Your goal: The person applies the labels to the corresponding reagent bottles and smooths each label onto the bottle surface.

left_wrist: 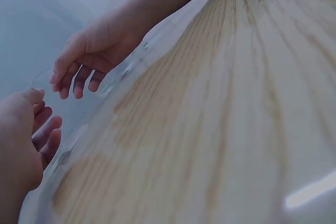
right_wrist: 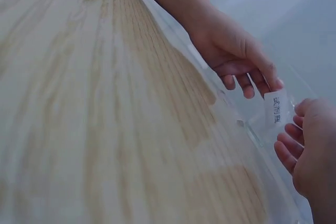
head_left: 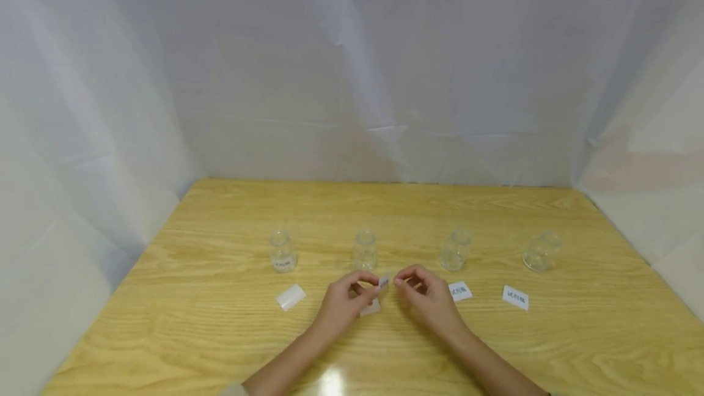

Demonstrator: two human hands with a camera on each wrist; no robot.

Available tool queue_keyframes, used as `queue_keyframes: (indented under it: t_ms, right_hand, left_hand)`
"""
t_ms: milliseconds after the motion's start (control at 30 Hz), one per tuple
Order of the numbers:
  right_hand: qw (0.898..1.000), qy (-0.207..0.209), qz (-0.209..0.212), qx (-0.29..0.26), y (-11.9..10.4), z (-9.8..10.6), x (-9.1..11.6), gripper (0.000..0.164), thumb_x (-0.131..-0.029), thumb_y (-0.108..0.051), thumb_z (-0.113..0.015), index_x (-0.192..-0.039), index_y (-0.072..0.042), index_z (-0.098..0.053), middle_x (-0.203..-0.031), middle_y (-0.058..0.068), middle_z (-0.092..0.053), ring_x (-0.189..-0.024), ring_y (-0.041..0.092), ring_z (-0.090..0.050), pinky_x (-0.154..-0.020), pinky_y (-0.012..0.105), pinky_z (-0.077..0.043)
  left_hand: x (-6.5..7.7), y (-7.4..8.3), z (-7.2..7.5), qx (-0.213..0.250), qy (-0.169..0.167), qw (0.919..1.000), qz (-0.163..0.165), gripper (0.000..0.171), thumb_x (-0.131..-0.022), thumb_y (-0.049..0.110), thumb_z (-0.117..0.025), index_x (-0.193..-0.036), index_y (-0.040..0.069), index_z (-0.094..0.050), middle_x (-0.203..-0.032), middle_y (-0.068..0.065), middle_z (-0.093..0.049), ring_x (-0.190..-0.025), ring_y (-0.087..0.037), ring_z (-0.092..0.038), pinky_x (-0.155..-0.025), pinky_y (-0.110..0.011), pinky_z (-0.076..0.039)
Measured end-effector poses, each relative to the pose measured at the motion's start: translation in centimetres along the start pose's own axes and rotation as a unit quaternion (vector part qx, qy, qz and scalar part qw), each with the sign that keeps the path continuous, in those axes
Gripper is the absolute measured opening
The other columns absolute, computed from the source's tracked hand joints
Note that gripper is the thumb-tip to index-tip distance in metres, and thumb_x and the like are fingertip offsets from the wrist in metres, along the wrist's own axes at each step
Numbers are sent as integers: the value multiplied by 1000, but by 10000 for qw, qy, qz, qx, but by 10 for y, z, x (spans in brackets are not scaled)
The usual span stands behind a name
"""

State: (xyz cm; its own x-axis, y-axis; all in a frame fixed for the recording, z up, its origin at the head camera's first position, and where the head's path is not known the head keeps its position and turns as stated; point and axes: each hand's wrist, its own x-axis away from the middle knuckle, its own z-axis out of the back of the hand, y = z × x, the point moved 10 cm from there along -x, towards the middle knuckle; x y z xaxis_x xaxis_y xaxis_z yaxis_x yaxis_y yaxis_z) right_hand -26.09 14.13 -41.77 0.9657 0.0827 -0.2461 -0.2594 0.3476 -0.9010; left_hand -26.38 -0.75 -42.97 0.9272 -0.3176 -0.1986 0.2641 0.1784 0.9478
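Observation:
Over the middle of the table, my left hand (head_left: pixel 343 301) pinches a small white label (head_left: pixel 384 282) with dark printed characters between thumb and forefinger. The label (right_wrist: pixel 275 107) seems to have clear film round it, reaching toward my right hand (head_left: pixel 431 298). Thumb and forefinger of that hand meet at the film's far edge. Below the left hand lies a whitish slip (head_left: pixel 371 308), partly covered by it. Just behind the hands stands a clear glass bottle (head_left: pixel 365 251). Another glass bottle (head_left: pixel 283 255), at the left, bears a printed label low on its side.
Two more clear bottles stand in the same row, a glass bottle (head_left: pixel 455 252) behind the right hand and a glass bottle (head_left: pixel 542 252) farther right. Before them lie a printed card (head_left: pixel 460 289) and another printed card (head_left: pixel 515 297). A blank glossy slip (head_left: pixel 291 297) lies left.

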Motion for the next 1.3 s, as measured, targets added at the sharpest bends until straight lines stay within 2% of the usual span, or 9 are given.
queue_keyframes:
  t_ms: [67,167,333,500,667,767,1000,1200,1300]
  right_hand:
    - [9998,143,-99,-52,2,3,-1,8,-86,-14,-66,-92,-10,-66,-86,-1,-63,-76,16,-58,-63,26,-48]
    - [9995,67,-271,-140,5,1,-5,12,-85,-12,-66,-96,-7,-66,-91,1,-63,-83,17,-57,-68,26,-49]
    - [9980,-181,-539,-293,9,-8,-11,16,-85,-14,-66,-97,-3,-65,-86,3,-63,-81,17,-57,-65,26,-48]
    - [9976,-84,-636,-274,10,-8,-16,12,-85,-14,-67,-91,-4,-64,-81,3,-61,-74,18,-56,-60,27,-48]
    - [9980,28,-628,-41,10,-8,-21,12,-84,-18,-68,-88,-8,-65,-80,0,-62,-75,16,-56,-61,26,-47]
    - [9985,93,-548,0,10,-12,-25,12,-83,-17,-69,-88,-7,-65,-82,0,-62,-76,15,-56,-61,25,-46]
    - [9987,308,390,-127,-3,-21,-36,6,-81,-4,-69,-84,-3,-64,-98,8,-58,-90,24,-58,-72,30,-51]
    - [9975,262,627,-197,-9,-26,-38,6,-80,2,-68,-82,-1,-63,-111,16,-53,-98,33,-56,-77,30,-50]
    - [9975,220,646,-188,-10,-28,-39,6,-81,2,-67,-83,-1,-63,-113,15,-52,-100,33,-55,-78,30,-50]
  left_hand:
    - [-1,-4,3,359,167,9988,274,20,-88,21,-64,-102,6,-64,-81,-6,-61,-64,-17,-54,-45,-20,-43]
    - [-2,-5,7,627,338,9968,365,21,-88,17,-63,-101,1,-63,-74,-8,-60,-60,-16,-53,-42,-19,-41]
    - [-2,-1,10,643,410,9962,412,20,-88,13,-63,-100,-3,-63,-69,-9,-59,-58,-14,-51,-42,-18,-39]
    - [1,15,15,553,552,9964,320,14,-88,6,-61,-96,-6,-63,-73,-10,-59,-58,-18,-52,-43,-17,-36]
    - [-2,6,22,65,845,9963,144,14,-85,11,-66,-93,-1,-66,-81,-6,-61,-58,-12,-51,-44,-16,-37]
    - [-6,1,30,-361,1089,9934,-41,15,-84,16,-68,-91,3,-68,-79,-4,-63,-58,-10,-50,-44,-17,-38]
    - [-10,5,45,-1225,1556,9787,-546,10,-81,12,-71,-87,5,-69,-79,-1,-66,-55,-8,-51,-44,-19,-42]
    - [-10,6,50,-1756,1820,9661,-509,11,-78,12,-73,-88,7,-70,-79,0,-67,-56,-6,-53,-45,-20,-43]
    - [-10,6,52,-1808,1932,9633,-444,16,-78,13,-73,-92,8,-69,-78,2,-67,-56,-5,-54,-46,-21,-43]
